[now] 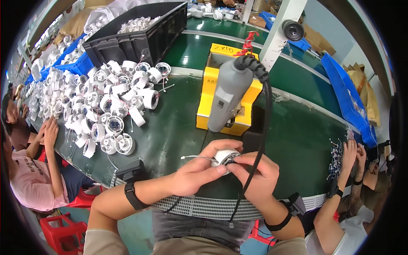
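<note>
Head view, hands (229, 170) pinching round white plastic housing (225, 156)

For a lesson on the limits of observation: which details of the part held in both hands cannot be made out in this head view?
- Small white round part: mostly covered by left hand and right hand.
- Its face: too small to read detail.
- Grey hanging tool: tip hidden against yellow box.
- Black bin: its lower contents hidden by walls.

green bench (178, 127) | white round housings (106, 106) heaped | yellow box (208, 102) | perhaps wire scraps (338, 155)
</note>
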